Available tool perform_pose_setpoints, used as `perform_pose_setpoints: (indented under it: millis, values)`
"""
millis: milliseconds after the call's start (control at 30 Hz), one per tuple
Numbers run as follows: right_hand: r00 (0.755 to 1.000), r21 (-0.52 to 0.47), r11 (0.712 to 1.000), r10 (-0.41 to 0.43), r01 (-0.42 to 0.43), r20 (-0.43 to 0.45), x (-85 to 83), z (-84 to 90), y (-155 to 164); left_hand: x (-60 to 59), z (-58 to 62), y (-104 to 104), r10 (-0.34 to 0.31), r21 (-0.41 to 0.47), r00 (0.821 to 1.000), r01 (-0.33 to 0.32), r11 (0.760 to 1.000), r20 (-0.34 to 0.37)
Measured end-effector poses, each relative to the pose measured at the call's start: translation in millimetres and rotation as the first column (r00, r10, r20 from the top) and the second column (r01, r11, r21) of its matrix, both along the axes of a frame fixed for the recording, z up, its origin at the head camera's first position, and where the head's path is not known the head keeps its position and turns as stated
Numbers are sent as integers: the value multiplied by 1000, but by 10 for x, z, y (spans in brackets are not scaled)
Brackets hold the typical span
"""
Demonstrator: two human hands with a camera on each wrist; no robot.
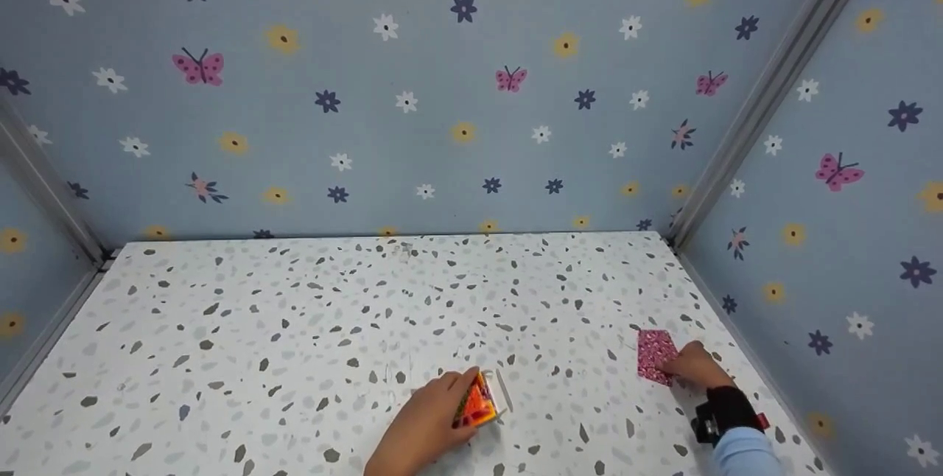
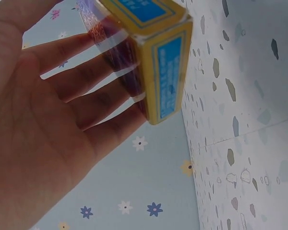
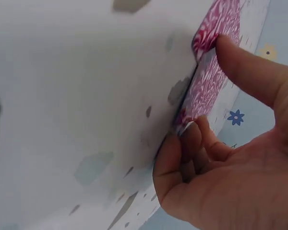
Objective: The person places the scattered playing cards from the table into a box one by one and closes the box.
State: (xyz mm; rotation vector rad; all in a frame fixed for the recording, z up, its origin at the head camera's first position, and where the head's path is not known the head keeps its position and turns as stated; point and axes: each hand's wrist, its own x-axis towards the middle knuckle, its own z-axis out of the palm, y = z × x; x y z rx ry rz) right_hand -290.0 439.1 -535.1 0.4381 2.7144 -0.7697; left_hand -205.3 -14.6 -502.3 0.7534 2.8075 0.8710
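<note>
Cards are what both our hands are busy with: a pink patterned stack of cards (image 1: 654, 355) lies on the speckled tabletop (image 1: 295, 329) near its right edge, close beside the flowered right wall (image 1: 847, 225). Our right hand (image 1: 692, 365) sits at the stack's near right side. In the right wrist view its thumb (image 3: 252, 72) lies over the pink backs (image 3: 206, 81) while the curled fingers (image 3: 182, 153) meet the stack's lower edge, so this hand is pinching the cards, which stand tilted against the table surface.

Our left hand (image 1: 435, 417) is low in the middle of the tabletop, well apart from the stack, and holds a small card box (image 1: 477, 402) with an orange and yellow face. In the left wrist view the box (image 2: 158, 62) shows yellow sides with blue panels, and the long, nearly straight fingers (image 2: 96, 96) lie along its far side; the thumb is out of view. A pale open flap (image 1: 502, 390) stands at the box's right end. We cannot tell whether anything is inside it.

Open room spreads to the left and toward the back wall (image 1: 442, 93), where the tabletop is bare speckle; metal corner rails (image 1: 766, 93) bound it.
</note>
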Motion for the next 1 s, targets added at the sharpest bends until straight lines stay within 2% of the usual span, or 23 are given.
perform_pose_setpoints:
  millis: [200,433,533,733,1000]
  values:
    - [1000,11,1000,13,-13,5,-26,-11,-32,1,-4,-2,6,1,1000,-6,1000,-7]
    - [999,-94,995,-21,25,46,-50,-15,-45,-8,-17,-9,5,-5,1000,-5,1000,-24]
    - [999,-82,997,-7,10,35,-58,-30,-53,-10,-14,-14,2,-3,1000,-2,1000,-19]
    - [998,-70,997,10,-14,-59,-19,-68,-79,-13,-6,-20,-1,-2,1000,1,1000,-17]
    - [982,-130,991,-48,24,-182,119,-117,-67,-1,10,1,-5,-5,1000,5,1000,-10]
